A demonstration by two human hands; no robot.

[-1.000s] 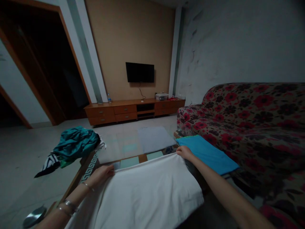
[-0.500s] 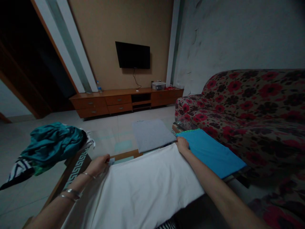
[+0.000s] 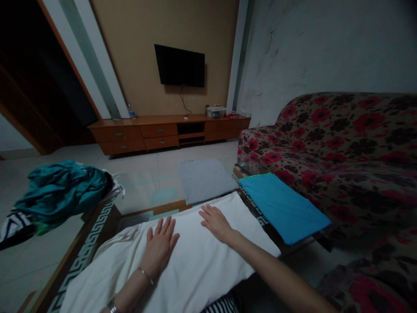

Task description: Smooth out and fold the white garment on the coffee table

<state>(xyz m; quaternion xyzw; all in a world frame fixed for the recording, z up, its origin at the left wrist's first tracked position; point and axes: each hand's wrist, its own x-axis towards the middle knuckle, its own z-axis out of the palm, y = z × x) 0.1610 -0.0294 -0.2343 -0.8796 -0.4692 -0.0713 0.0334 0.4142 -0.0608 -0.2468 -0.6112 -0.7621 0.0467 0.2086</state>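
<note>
A white cloth garment (image 3: 192, 256) lies spread over the near part of the glass-topped table, its left side wrinkled and its right side flatter. My left hand (image 3: 160, 243) rests on it palm down, fingers spread. To the right, my right hand (image 3: 215, 222) also lies flat on the cloth near its far edge, fingers stretched out. Just beyond that edge is a folded grey cloth (image 3: 206, 180). A folded blue cloth (image 3: 283, 206) with a green edge lies at the table's right side.
A heap of teal clothing (image 3: 65, 187) with striped pieces sits on the table's far left corner. The table edge (image 3: 94, 230) bears a key pattern. On the right stands a flowered sofa (image 3: 325, 148). Behind are a low wooden cabinet (image 3: 127, 139) and a wall television (image 3: 180, 66).
Both hands have let go of the white garment's far corners and moved inward onto its top, now flat with fingers apart. The cloth now lies down on the table.
</note>
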